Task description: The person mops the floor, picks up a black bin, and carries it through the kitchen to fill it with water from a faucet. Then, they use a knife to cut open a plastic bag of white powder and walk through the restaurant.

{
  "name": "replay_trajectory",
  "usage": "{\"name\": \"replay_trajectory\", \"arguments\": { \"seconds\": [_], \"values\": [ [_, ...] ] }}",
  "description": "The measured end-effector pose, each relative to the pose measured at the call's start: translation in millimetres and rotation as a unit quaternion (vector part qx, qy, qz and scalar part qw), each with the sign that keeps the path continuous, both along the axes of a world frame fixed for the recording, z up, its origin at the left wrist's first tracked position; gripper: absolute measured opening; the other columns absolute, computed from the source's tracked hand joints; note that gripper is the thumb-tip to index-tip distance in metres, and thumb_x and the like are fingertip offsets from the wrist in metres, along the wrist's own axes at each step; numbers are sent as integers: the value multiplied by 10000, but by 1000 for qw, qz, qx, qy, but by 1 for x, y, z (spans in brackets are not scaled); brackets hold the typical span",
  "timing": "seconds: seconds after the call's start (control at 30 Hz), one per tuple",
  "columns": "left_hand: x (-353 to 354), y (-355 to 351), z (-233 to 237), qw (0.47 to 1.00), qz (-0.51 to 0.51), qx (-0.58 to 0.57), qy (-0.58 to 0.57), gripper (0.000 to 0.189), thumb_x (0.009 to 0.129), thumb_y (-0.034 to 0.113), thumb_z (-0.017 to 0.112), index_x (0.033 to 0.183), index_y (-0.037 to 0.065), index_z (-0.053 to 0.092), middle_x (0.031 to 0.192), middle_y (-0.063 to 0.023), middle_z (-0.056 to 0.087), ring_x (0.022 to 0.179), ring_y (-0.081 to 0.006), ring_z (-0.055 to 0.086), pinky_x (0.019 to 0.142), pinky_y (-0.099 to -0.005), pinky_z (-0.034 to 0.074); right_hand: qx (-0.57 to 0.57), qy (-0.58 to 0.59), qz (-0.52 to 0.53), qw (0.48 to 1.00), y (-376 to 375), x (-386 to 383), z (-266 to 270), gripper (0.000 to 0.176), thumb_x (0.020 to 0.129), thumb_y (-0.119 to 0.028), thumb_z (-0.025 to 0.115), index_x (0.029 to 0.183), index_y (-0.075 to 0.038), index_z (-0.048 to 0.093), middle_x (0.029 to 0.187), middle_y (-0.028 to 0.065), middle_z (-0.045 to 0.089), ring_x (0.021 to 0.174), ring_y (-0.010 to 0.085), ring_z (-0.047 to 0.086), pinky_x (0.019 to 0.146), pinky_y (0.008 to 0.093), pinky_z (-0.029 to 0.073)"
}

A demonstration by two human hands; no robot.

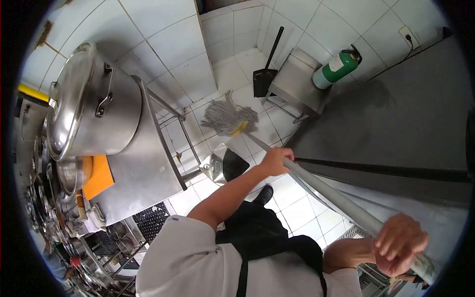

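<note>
On the white tiled kitchen floor, near the steel table's corner, the mop head lies spread, left hand and right hand both clamped round its handle, seemingly mid-sweep; the next pull must steer clear of the dustpan.

Commercial kitchen, prob. restaurant back-of-house. Very big steel stockpot w/ lid sits on a stainless work table; orange cutting board beside it. Racks at left are packed w/ metal pans. White tile on floor & walls. Fire extinguisher, dustpan & mop around. Person wears a white chef-type jacket w/ black apron.
</note>
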State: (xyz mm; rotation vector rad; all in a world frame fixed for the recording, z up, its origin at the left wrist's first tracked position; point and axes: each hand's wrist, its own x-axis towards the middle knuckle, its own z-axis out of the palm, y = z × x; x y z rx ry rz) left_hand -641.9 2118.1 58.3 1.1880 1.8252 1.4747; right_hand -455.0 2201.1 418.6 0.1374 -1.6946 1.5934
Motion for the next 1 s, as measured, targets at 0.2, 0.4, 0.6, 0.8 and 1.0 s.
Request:
{"name": "replay_trajectory", "arguments": {
  "seconds": [0.2,0.4,0.6,0.8,1.0],
  "values": [
    [13,-4,4,991,-79,-82,74,353,789,374,739,712,77,566,633,-134,610,632,-351,623,585,-414,470,33,113,50,992,1,11,-5,263,823,-143,749,710,-98,516,498,2,585,386,56,558,360,179,473],
    [-58,-27,-44,993,9,-85,82,204,747,241,731,765,85,601,719,-141,650,686,-362,634,629,-427,496,-41,53,52,996,-2,-33,-50,241,876,-92,674,697,-110,513,496,-24,489,359,44,439,320,194,353],
    [-140,-67,-78,963,140,-148,176,165,762,170,712,751,31,623,746,-179,643,734,-365,644,652,-430,503,-84,10,79,993,-22,-75,-137,316,858,-248,682,705,-89,457,544,18,485,455,177,466,474,368,417],
    [-37,-51,-40,949,225,-189,118,351,792,322,732,675,14,611,655,-184,612,663,-371,616,610,-445,478,-79,44,132,987,17,-39,-82,281,907,-240,650,750,-100,463,471,-27,420,371,110,414,368,270,382],
    [-18,-61,-24,970,154,-158,102,322,828,274,685,661,10,606,644,-208,593,696,-405,606,646,-463,476,-101,62,155,981,23,-38,-52,342,886,-222,682,684,-96,436,467,-15,450,362,102,425,362,263,400]
  ]
}}
